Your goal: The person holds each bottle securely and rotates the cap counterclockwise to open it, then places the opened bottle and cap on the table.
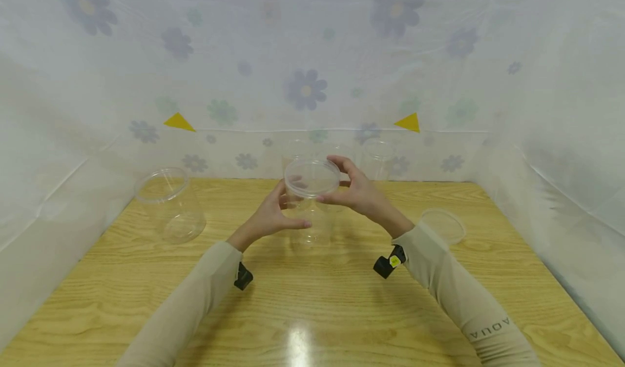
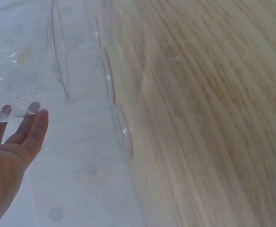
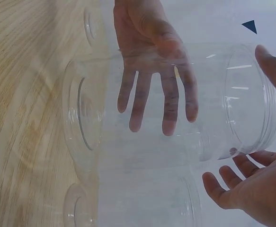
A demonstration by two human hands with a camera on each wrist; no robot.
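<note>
Clear jar (image 1: 310, 209) at worktop (image 1: 312, 312) centre is steadied by left hand (image 1: 270, 215), fingers straight against its 9 o'clock side, while lid (image 1: 312, 177) is pinched on top by right hand (image 1: 358, 190); seating step, twist-down likely next.

The scene is bright and evenly lit, with soft white light from overhead. A white glare patch sits on the glossy table (image 1: 299, 345) near the bottom edge of the head view. Shadows are faint and short, lying under the forearms. The head view bends straight lines toward its edges, as a wide lens does. The left wrist view is soft and washed out, its wood grain smeared. In the right wrist view the clear jar (image 3: 175, 104) carries thin white highlights.
</note>
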